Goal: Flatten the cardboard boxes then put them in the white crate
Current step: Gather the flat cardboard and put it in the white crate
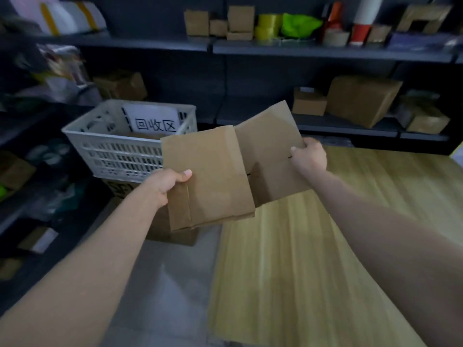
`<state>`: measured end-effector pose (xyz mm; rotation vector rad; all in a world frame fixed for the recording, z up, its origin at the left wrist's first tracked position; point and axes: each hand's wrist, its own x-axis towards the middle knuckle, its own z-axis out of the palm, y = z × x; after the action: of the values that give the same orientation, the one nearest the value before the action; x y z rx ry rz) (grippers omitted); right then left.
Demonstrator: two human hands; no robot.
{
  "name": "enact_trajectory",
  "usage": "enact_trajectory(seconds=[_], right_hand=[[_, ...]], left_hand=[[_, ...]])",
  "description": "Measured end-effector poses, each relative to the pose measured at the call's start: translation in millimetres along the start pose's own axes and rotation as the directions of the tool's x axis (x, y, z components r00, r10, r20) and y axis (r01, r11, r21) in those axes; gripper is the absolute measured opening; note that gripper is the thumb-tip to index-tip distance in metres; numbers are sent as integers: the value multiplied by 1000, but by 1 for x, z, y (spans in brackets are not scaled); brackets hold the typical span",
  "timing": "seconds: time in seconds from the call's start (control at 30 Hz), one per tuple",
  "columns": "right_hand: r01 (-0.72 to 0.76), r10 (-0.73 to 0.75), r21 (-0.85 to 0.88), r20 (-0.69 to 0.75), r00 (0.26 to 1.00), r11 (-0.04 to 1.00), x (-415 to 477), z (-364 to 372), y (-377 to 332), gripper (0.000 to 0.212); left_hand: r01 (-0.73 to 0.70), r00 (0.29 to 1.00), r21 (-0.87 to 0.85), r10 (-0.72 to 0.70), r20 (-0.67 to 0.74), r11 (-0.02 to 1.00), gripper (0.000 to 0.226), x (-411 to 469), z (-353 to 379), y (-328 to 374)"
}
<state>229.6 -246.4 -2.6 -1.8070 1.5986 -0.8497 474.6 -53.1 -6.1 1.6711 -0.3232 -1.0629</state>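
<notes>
Held up in the air, just right of the white crate [112, 149] and above the left edge of the wooden table [300, 246]: a plain brown cardboard box [213, 176], pressed nearly flat, its left panel lapping over a tilted right panel cut by flap slits. Gripped at the left edge by the left hand [167, 185], thumb on top. Pinched at the right edge by the right hand [309, 156], fingers curled round it. Beyond, dark shelves [325, 50] with small boxes.
</notes>
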Motion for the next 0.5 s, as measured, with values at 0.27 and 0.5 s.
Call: enact_trajectory(seconds=[0.27, 0.5], right_hand=[[138, -139, 15, 25, 990, 990, -22, 90, -114, 33], [203, -211, 83, 104, 972, 976, 12, 155, -178, 18]], left_hand=[[-17, 996, -97, 8, -94, 995, 36, 22, -141, 42], [-72, 971, -218, 19, -237, 973, 27, 61, -192, 66]])
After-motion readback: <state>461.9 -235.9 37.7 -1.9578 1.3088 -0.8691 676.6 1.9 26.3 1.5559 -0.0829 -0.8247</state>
